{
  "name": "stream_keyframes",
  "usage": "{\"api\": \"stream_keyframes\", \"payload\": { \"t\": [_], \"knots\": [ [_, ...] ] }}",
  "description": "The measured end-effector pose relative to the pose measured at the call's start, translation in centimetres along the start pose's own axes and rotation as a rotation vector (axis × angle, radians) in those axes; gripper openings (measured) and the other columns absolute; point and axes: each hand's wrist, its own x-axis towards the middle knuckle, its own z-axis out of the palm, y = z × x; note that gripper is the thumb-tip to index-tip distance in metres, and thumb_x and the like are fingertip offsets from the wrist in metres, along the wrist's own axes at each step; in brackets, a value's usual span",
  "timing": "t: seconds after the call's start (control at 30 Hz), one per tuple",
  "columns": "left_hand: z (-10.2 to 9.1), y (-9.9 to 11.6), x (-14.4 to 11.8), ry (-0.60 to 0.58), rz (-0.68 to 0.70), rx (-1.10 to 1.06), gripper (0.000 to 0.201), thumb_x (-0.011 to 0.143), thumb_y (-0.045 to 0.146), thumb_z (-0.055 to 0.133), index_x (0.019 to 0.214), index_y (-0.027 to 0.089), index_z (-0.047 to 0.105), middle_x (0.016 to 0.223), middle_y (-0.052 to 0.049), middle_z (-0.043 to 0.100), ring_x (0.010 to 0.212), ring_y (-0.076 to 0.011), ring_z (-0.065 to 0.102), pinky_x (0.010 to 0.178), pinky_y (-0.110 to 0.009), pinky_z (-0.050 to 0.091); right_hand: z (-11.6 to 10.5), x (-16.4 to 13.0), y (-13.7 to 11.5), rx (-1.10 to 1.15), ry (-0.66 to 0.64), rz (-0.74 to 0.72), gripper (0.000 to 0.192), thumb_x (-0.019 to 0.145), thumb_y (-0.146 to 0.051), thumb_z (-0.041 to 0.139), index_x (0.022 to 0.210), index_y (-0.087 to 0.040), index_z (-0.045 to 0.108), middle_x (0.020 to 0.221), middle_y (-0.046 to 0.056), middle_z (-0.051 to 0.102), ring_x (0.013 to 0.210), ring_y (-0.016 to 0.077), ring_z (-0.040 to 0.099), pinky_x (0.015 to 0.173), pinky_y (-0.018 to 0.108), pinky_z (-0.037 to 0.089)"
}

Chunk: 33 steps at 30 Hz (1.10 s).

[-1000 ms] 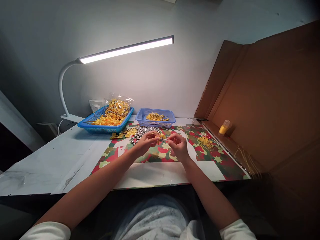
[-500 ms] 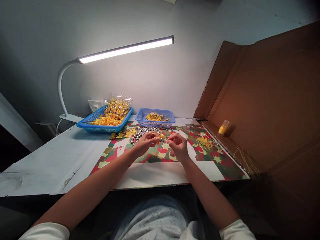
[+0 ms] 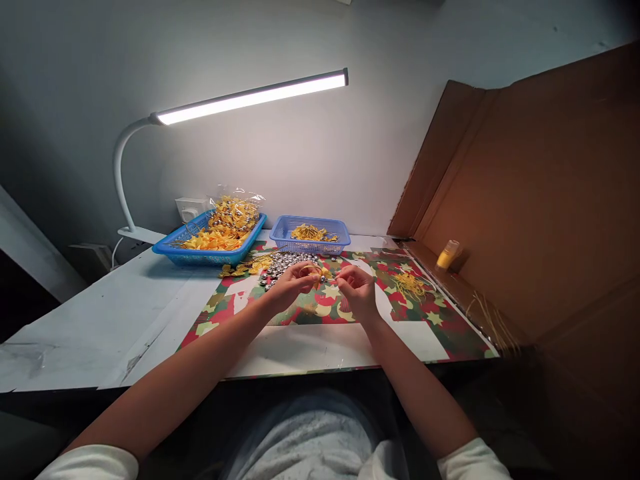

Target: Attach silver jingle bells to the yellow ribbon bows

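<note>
Head view: left hand point(image 3: 293, 285) and right hand point(image 3: 356, 291) pinch a small yellow piece point(image 3: 317, 275).

A white table point(image 3: 100, 313) carries a star-patterned mat point(image 3: 440, 327), two blue baskets point(image 3: 205, 252) point(image 3: 311, 235) of yellow pieces, a heap of silver beads point(image 3: 285, 263) and a lamp base point(image 3: 137, 234).

bare mat point(image 3: 320, 347) near, baskets point(image 3: 310, 235) (2) behind
</note>
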Motion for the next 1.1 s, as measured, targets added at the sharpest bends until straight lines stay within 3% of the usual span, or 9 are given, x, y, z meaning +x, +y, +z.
{"api": "stream_keyframes", "payload": {
  "t": [0.3, 0.63, 1.1],
  "knots": [
    [0.19, 0.23, -0.04, 0.008, 0.002, -0.002, 0.027, 0.066, 0.035, 0.073, 0.067, 0.015, 0.056, 0.060, 0.004, 0.042, 0.050, -0.0056, 0.030, 0.047, -0.022, 0.019, -0.07, 0.00, 0.03, -0.043, 0.007, 0.015, 0.006, 0.065, -0.022, 0.058, 0.060, -0.021, 0.055, 0.060, -0.002, 0.052, 0.064, 0.0140, 0.049, 0.056, 0.026, 0.039],
    [-0.15, -0.06, -0.01, -0.005, -0.007, 0.009, 0.025, 0.067, 0.034, 0.073, 0.068, 0.015, 0.057, 0.063, 0.003, 0.046, 0.050, -0.0047, 0.030, 0.046, -0.021, 0.020, -0.10, -0.17, -0.12, -0.152, -0.043, -0.099, 0.009, 0.065, -0.017, 0.056, 0.057, -0.021, 0.055, 0.061, -0.001, 0.053, 0.068, 0.0149, 0.052, 0.063, 0.028, 0.043],
    [0.04, 0.02, -0.05, -0.015, -0.053, 0.014, 0.028, 0.065, 0.036, 0.073, 0.069, 0.015, 0.056, 0.062, 0.004, 0.042, 0.050, -0.0055, 0.027, 0.046, -0.022, 0.018, -0.12, -0.27, -0.44, -0.172, -0.058, -0.140, 0.011, 0.063, -0.015, 0.055, 0.055, -0.022, 0.052, 0.058, -0.001, 0.050, 0.070, 0.0163, 0.052, 0.063, 0.029, 0.043]
  ]
}}
